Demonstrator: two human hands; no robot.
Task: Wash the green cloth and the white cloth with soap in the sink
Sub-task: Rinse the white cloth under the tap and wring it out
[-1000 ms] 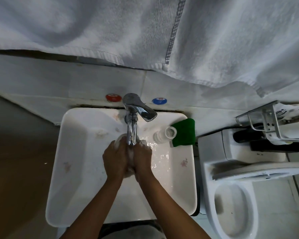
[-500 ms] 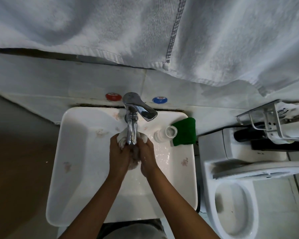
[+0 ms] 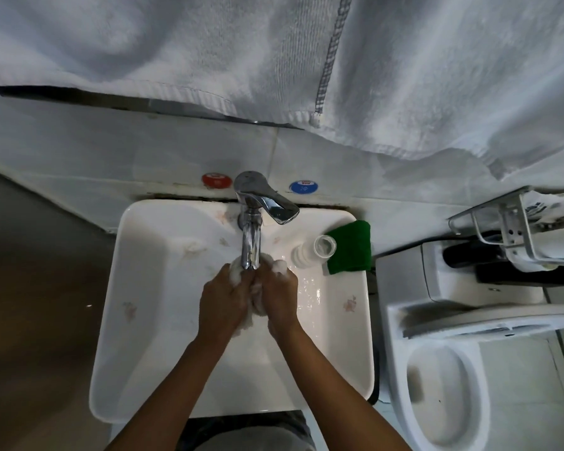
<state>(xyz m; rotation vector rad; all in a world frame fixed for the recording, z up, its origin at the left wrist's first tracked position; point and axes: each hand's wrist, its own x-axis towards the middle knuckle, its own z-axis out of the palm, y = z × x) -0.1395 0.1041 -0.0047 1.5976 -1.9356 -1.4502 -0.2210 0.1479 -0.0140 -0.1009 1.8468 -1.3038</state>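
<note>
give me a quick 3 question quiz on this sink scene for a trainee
1. True or false: the green cloth lies on the sink's right rim, untouched.
2. Which cloth do the left hand and right hand grip?
A. green
B. white
C. none
3. Fill in: the clear bottle lies on its ____ beside the green cloth.

Key:
1. True.
2. B, the sudsy white cloth, under the faucet.
3. Side.
</note>
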